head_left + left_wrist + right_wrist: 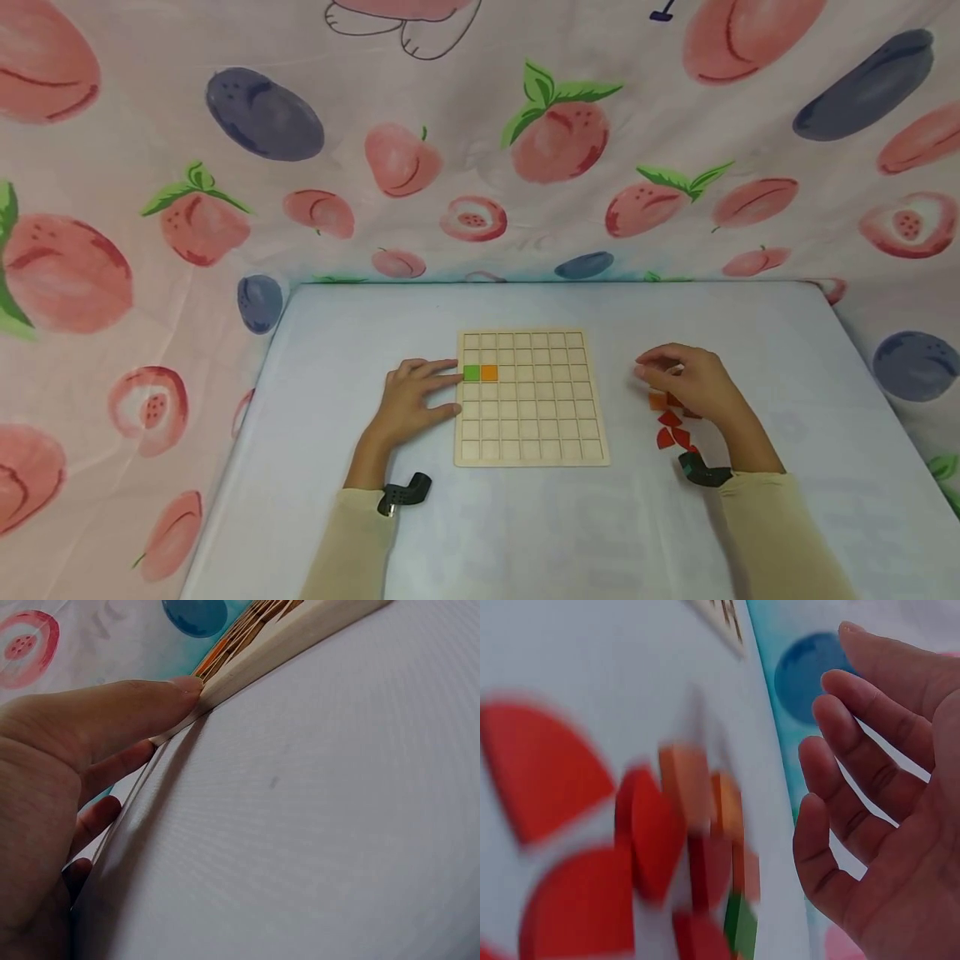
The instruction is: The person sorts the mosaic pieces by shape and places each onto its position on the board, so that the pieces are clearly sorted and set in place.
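Observation:
A square wooden grid board (532, 417) lies on the white table, with a green tile (471, 373) and an orange tile (489, 373) side by side in its left cells. My left hand (412, 400) touches the board's left edge with its fingers and thumb extended; the left wrist view shows the thumb against the wooden rim. To the right of the board, my right hand (697, 379) hovers over a cluster of small pieces. Its fingers (855, 742) are loosely bent, and nothing shows between them. Beneath lie red quarter-round pieces (544, 765), orange blocks (686, 784) and a green piece (740, 926).
The white tabletop (540, 533) surrounds the board. Behind it hangs a fruit-patterned cloth (472, 125). Black wrist devices (405, 492) sit at both cuffs. My right hand partly covers the loose pieces in the head view.

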The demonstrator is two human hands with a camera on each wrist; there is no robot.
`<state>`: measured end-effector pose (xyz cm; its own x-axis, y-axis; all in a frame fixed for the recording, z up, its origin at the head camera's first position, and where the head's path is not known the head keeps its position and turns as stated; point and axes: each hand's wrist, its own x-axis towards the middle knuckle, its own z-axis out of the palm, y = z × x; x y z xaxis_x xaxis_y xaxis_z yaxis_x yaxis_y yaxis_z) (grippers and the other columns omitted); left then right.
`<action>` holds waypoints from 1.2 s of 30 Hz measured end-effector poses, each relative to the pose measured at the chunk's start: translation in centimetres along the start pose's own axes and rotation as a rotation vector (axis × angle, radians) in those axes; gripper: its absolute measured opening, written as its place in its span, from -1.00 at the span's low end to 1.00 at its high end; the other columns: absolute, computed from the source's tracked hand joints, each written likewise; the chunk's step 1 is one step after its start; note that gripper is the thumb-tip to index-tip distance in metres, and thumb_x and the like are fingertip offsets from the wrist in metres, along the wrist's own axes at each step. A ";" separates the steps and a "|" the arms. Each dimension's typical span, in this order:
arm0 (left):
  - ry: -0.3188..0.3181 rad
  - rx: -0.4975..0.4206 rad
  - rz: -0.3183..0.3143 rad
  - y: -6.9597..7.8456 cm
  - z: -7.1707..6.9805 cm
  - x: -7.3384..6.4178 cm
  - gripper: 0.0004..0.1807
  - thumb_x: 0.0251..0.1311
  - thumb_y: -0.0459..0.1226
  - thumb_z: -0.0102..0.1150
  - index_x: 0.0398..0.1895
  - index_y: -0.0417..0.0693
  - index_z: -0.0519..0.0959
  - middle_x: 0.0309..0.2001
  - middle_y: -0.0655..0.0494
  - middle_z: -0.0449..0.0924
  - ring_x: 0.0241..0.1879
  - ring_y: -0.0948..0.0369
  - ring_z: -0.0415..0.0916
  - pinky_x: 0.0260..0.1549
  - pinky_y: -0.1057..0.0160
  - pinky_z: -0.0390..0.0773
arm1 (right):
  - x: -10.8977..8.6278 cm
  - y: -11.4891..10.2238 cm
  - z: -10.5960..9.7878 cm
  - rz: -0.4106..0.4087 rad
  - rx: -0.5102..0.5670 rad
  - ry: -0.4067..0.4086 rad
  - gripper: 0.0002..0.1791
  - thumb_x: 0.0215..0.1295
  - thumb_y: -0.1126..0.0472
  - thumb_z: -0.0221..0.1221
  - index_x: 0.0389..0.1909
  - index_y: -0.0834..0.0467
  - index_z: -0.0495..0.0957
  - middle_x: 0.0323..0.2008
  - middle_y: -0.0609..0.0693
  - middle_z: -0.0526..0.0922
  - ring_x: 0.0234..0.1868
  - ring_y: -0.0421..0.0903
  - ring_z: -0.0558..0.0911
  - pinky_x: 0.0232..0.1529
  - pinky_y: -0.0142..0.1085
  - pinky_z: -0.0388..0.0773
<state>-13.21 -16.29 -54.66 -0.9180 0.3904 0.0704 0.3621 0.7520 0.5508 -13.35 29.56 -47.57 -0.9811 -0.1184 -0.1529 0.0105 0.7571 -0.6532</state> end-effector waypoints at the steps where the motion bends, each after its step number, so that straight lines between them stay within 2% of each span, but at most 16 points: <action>1: -0.001 -0.001 0.000 0.0 0.0 0.0 -0.43 0.18 0.13 0.38 0.28 0.34 0.62 0.44 0.38 0.43 0.35 0.11 0.26 0.22 -0.08 0.21 | -0.2 0.4 -0.3 0.008 -0.003 0.005 -0.53 0.35 -0.22 0.27 0.03 0.05 0.70 -0.09 0.08 0.74 -0.04 0.08 0.63 -0.17 -0.21 0.58; 9: -0.002 0.016 -0.006 0.0 0.1 -0.1 -0.43 0.19 0.15 0.37 0.28 0.35 0.61 0.44 0.39 0.42 0.36 0.12 0.26 0.23 -0.07 0.21 | -2.0 3.5 -1.8 0.073 -0.028 0.056 -0.48 0.35 -0.22 0.27 0.06 0.11 0.67 -0.03 0.14 0.70 -0.01 0.11 0.59 -0.29 -0.32 0.58; 15: -0.003 0.016 -0.002 0.1 0.1 0.0 -0.43 0.19 0.15 0.37 0.28 0.34 0.62 0.43 0.37 0.43 0.35 0.10 0.27 0.23 -0.09 0.23 | -3.2 5.7 -3.0 0.136 -0.090 0.083 -0.39 0.37 -0.27 0.22 0.11 0.17 0.63 0.00 0.23 0.64 0.02 0.17 0.54 -0.26 -0.29 0.52; 18: -0.002 0.021 -0.005 0.0 0.1 0.0 -0.43 0.19 0.15 0.37 0.28 0.34 0.62 0.43 0.37 0.43 0.36 0.10 0.27 0.23 -0.08 0.23 | -3.4 6.7 -3.4 0.174 -0.104 0.070 -0.33 0.37 -0.31 0.19 0.15 0.19 0.60 0.02 0.26 0.63 0.04 0.20 0.50 -0.26 -0.26 0.51; 23: 0.002 0.026 -0.012 -0.2 0.2 0.0 -0.43 0.18 0.15 0.37 0.28 0.36 0.61 0.43 0.39 0.43 0.35 0.12 0.27 0.21 -0.05 0.22 | -3.5 7.9 -3.8 0.227 -0.110 0.040 -0.26 0.34 -0.36 0.19 0.18 0.22 0.58 0.07 0.30 0.60 0.07 0.23 0.46 -0.18 -0.07 0.54; 26: 0.000 0.023 -0.012 -0.2 0.2 0.0 -0.43 0.18 0.16 0.37 0.28 0.36 0.61 0.43 0.40 0.43 0.35 0.13 0.27 0.21 -0.05 0.22 | -3.7 8.4 -3.8 0.229 -0.127 0.033 -0.27 0.33 -0.35 0.21 0.16 0.21 0.60 0.06 0.30 0.60 0.06 0.21 0.47 -0.13 -0.02 0.50; 32: -0.007 0.017 -0.016 -0.1 0.0 -0.1 -0.43 0.18 0.17 0.36 0.28 0.36 0.61 0.44 0.40 0.42 0.36 0.11 0.26 0.23 -0.07 0.21 | -3.8 8.8 -3.8 0.214 -0.146 0.020 -0.30 0.28 -0.33 0.27 0.10 0.20 0.64 -0.07 0.20 0.66 -0.02 0.14 0.51 -0.20 -0.12 0.44; 36: 0.000 0.020 -0.008 0.0 0.0 -0.1 -0.43 0.18 0.15 0.37 0.28 0.35 0.61 0.43 0.39 0.43 0.35 0.12 0.27 0.22 -0.07 0.22 | -3.7 8.9 -3.7 0.212 -0.156 -0.001 -0.30 0.25 -0.34 0.29 0.11 0.18 0.65 -0.07 0.18 0.66 -0.03 0.12 0.51 -0.19 -0.12 0.43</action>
<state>-13.15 -16.32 -54.64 -0.9209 0.3841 0.0658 0.3576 0.7656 0.5347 -10.39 39.10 -50.02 -0.9601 0.0527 -0.2745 0.1854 0.8551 -0.4842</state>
